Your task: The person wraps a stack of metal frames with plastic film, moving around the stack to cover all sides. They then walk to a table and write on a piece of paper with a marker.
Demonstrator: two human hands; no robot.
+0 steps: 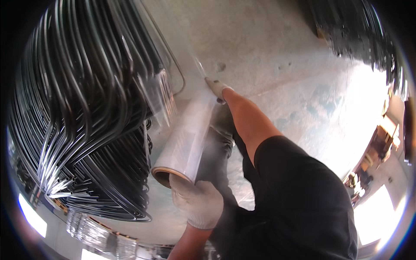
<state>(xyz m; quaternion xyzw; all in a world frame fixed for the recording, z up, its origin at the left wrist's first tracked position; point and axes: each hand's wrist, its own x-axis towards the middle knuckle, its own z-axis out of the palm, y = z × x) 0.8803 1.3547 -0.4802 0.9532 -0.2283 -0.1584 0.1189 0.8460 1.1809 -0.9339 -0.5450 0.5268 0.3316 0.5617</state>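
Observation:
A roll of clear stretch film (185, 138) on a cardboard core runs between my two gloved hands. My left hand (196, 200) grips the near end of the roll by the core's open brown rim. My right hand (216, 89) holds the far end, arm stretched out. A sheet of film (158, 93) runs from the roll to a large stack of bent black metal tubes (86, 108) on the left, and the roll sits close beside that stack.
Grey concrete floor (277, 56) lies beyond the roll. Another dark pile of tubes (355, 30) stands at the upper right. More wrapped goods (95, 232) sit at the lower left. My dark trousers and shirt fill the lower right.

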